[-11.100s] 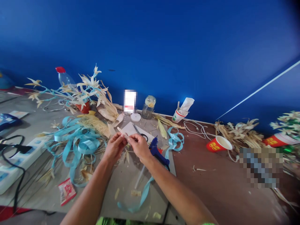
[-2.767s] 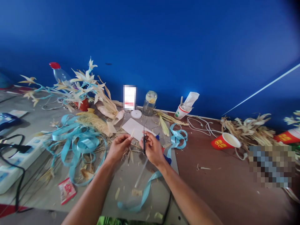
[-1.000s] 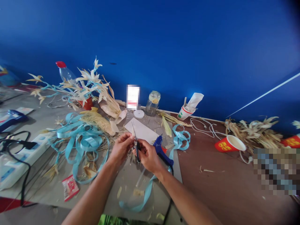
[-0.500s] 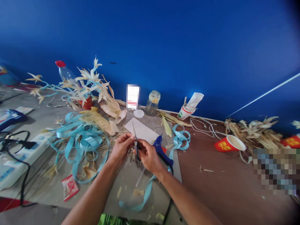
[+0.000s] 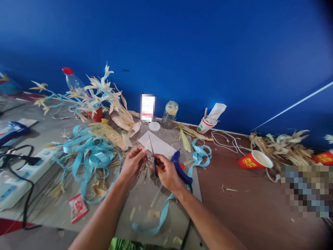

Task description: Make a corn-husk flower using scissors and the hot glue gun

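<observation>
well off to the left of the fingers of my left hand (image 5: 132,164) lies a white power strip (image 5: 27,178), a black cord plugged into it. nearer to those fingers, though still apart from them, sits a loose heap of light blue ribbon (image 5: 100,156), with pale husk flowers (image 5: 100,85) on blue-wrapped stems reaching up beyond it and a red packet (image 5: 78,208) on the near side. my left thumb and forefinger pinch a thin, pale strip (image 5: 147,144) that pokes up past their tips; the other left fingers are curled in. just to the right of that strip stand the slim blades of the scissors (image 5: 155,166), pointing away from me, and i can't tell whether they touch it. my right hand (image 5: 167,172) holds the black handles, fingers bent around them, the fingertips partly hidden. past both sets of fingertips a white sheet (image 5: 162,147) lies flat on the table, a glass jar (image 5: 168,119) farther beyond. right beside my right fingers, partly behind that hand, rests a blue glue gun (image 5: 181,169). farther right of them is a small curl of ribbon (image 5: 199,154), then a tilted red paper cup (image 5: 248,162).
</observation>
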Available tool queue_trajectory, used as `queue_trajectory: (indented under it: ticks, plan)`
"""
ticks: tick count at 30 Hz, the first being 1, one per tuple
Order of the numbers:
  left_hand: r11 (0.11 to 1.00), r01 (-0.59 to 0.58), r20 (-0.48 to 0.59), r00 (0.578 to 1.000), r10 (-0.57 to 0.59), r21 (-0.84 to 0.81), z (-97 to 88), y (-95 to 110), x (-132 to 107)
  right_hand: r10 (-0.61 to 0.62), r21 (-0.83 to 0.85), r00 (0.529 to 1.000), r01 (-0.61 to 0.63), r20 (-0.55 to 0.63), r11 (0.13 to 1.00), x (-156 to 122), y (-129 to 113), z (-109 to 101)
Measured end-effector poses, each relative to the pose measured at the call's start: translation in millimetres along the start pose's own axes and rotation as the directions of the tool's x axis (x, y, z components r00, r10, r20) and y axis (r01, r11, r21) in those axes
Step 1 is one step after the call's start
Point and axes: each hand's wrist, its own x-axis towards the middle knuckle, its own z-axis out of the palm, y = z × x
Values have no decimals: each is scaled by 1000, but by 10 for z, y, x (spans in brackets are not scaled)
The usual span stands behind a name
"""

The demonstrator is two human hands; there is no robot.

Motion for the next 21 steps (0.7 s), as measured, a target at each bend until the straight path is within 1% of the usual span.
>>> queue_trajectory:
  ticks: [3,10,14,21]
  plan:
    - [1000,-21,-24,999,21,-16,-20,23,10,1,-11,1000,-1,-4,1000,1,21,-13]
    - [992,-52,-5,999,52,-118,-75,75,35,25,-42,1000,-24,11,999,-8,49,-57]
    - [979,-60,-39,998,54,-196,-117,102,71,12,-77,1000,-10,23,997,-15,52,-64]
    - [943,-73,-44,997,62,-325,-162,155,95,18,-96,996,-10,86,995,-41,64,-65]
